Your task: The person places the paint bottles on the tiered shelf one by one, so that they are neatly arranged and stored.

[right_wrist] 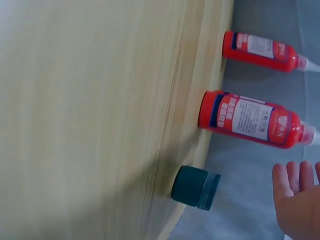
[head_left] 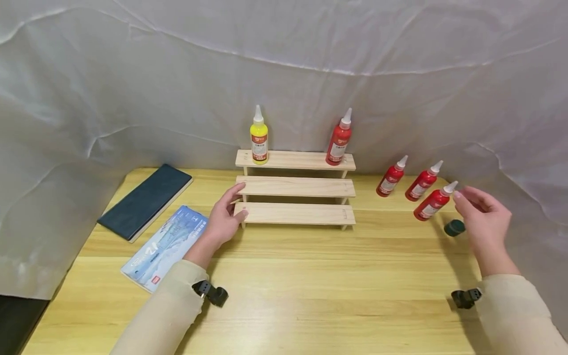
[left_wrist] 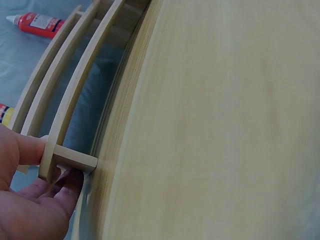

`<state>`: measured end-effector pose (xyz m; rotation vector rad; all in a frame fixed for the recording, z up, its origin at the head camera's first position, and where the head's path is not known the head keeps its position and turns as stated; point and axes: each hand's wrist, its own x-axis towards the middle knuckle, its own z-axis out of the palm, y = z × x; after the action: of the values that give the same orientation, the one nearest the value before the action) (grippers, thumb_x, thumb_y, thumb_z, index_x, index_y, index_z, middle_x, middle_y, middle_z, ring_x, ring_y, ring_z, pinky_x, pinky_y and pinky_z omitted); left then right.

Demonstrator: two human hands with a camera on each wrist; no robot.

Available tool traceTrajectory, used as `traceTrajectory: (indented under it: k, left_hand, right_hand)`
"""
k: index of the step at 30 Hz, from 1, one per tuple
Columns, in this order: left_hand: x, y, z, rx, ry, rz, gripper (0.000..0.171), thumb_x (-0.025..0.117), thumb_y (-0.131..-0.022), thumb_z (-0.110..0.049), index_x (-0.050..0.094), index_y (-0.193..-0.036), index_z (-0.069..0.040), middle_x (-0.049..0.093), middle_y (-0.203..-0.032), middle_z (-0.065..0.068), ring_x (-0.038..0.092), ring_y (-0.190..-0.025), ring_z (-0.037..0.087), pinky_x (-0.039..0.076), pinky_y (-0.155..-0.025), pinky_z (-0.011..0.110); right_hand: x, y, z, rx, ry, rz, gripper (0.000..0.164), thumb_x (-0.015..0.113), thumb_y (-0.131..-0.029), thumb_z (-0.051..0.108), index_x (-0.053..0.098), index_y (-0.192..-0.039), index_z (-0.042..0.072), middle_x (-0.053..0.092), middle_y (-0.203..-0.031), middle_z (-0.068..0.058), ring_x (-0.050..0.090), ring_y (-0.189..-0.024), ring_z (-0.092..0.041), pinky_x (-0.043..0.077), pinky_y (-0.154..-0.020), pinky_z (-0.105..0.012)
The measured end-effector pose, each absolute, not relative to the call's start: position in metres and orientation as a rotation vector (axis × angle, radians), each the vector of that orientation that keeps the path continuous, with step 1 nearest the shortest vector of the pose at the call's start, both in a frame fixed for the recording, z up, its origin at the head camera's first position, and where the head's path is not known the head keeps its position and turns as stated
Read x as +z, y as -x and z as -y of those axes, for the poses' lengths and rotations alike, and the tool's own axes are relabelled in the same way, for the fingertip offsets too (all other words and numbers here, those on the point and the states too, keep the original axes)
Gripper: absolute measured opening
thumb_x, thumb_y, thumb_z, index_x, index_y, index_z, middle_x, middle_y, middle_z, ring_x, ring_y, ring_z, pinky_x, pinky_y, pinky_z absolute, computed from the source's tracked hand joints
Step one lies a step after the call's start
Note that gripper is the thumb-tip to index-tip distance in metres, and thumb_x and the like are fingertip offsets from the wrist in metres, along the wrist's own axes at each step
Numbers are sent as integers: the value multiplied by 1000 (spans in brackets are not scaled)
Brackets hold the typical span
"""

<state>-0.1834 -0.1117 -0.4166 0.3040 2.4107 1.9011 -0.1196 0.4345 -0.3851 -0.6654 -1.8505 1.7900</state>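
My left hand grips the left end of a three-tier wooden display rack. In the left wrist view, the thumb lies above the lowest board and the fingers curl beneath it, beside a leg. At the right, my right hand has its fingers loosely bent beside the white nozzle of the nearest red squeeze bottle. The right wrist view shows those fingers extended, holding nothing. Two more red bottles stand just behind. Upon the top tier are a yellow bottle and a red bottle.
A small dark green jar stands between the nearest bottle and my right hand. Left of the rack lie a dark notebook and a blue-and-white booklet. Grey fabric hangs behind the wooden table.
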Motion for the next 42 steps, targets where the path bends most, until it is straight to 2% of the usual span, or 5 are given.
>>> traceTrajectory:
  k: [8,19,28,34,42]
  left_hand:
    - [-425,189,112,1884,-276,-2417,67,57,-93,15,39,-153,-8,43,-148,21,40,-135,39,30,-113,49]
    - [-458,206,117,1914,-287,-2425,70,61,-93,10,44,-152,-25,48,-145,13,45,-132,31,34,-111,45]
    - [-455,204,117,1903,-303,-2443,70,61,-93,12,44,-151,-23,48,-145,13,46,-131,31,36,-110,45]
    - [-455,204,117,1896,-291,-2437,70,61,-93,11,44,-152,-25,48,-144,13,47,-130,32,37,-109,45]
    - [-457,205,117,1898,-287,-2436,70,61,-94,10,44,-152,-27,48,-144,13,47,-130,34,36,-110,46]
  right_hand:
    - [-391,132,-442,1703,670,2069,60,82,-82,33,63,-136,12,63,-112,7,59,-95,-6,50,-73,-9]
    - [-401,143,-441,1717,679,2080,51,84,-82,29,69,-127,12,63,-101,8,58,-89,-6,50,-68,-9]
    - [-400,147,-439,1583,757,2214,48,83,-80,38,70,-120,14,63,-96,13,57,-87,-6,50,-65,-11]
    - [-402,147,-439,1496,787,2302,56,81,-77,47,68,-121,16,60,-103,12,55,-91,-6,50,-67,-10]
    - [-406,144,-439,1730,726,2110,52,87,-75,33,71,-120,15,65,-97,10,64,-81,-3,56,-64,-18]
